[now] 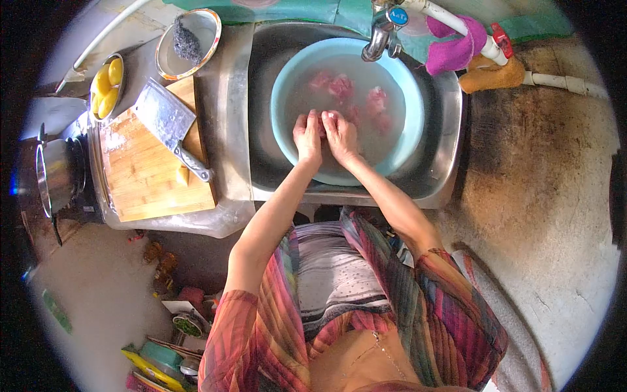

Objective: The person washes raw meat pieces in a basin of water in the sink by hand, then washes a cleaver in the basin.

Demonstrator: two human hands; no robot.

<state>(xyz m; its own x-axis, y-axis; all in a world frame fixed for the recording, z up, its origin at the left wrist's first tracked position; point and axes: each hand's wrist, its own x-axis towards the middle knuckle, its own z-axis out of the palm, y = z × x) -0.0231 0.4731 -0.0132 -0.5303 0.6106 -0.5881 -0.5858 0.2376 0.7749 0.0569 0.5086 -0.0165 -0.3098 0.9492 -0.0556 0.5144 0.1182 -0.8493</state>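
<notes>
Several pieces of pinkish-red raw meat (341,87) lie in cloudy water inside a light-blue basin (282,124), which sits in the metal sink (446,163). My left hand (307,138) and my right hand (340,137) are close together over the near part of the basin, fingers curled inward. A bit of red meat shows between them; most of it is hidden by the fingers. Another meat piece (377,101) lies to the right, beyond my right hand.
A faucet (384,36) hangs over the basin's far rim. To the left, a cleaver (166,117) lies on a wooden cutting board (147,176). Behind it stand a bowl of yellow-skinned produce (104,88) and an enamel bowl (173,62) with a scouring pad. Cloths (454,49) drape a pipe.
</notes>
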